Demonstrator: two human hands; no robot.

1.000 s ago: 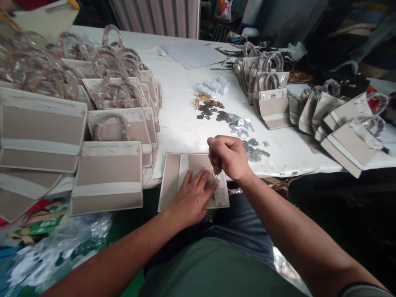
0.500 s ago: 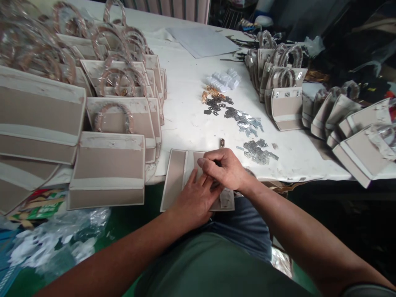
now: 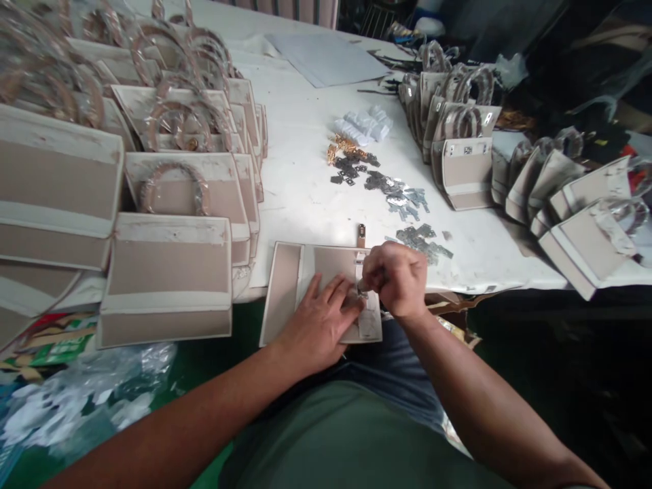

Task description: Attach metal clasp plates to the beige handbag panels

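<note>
A flat beige bag panel (image 3: 293, 285) lies over the front edge of the white table (image 3: 305, 197) and my lap. My left hand (image 3: 318, 322) presses flat on the panel with its fingers spread. Beside it, my right hand (image 3: 397, 277) is closed in a fist and pinches a small metal piece (image 3: 363, 288) against the panel's right side. A small dark clasp (image 3: 361, 235) lies on the table just above the panel. Loose silver metal plates (image 3: 420, 243) are scattered right beyond my right hand.
Stacks of beige handbags with wrapped round handles (image 3: 168, 183) fill the left of the table. More bags (image 3: 461, 142) lean in rows at the right. Gold fittings (image 3: 339, 148), white packets (image 3: 364, 125) and a grey sheet (image 3: 329, 60) lie mid-table. Crumpled plastic (image 3: 76, 401) is on the floor at left.
My right hand came down from above the panel and shifted right onto its right side. A small clasp now lies on the table above the panel. My left hand stayed pressed down.
</note>
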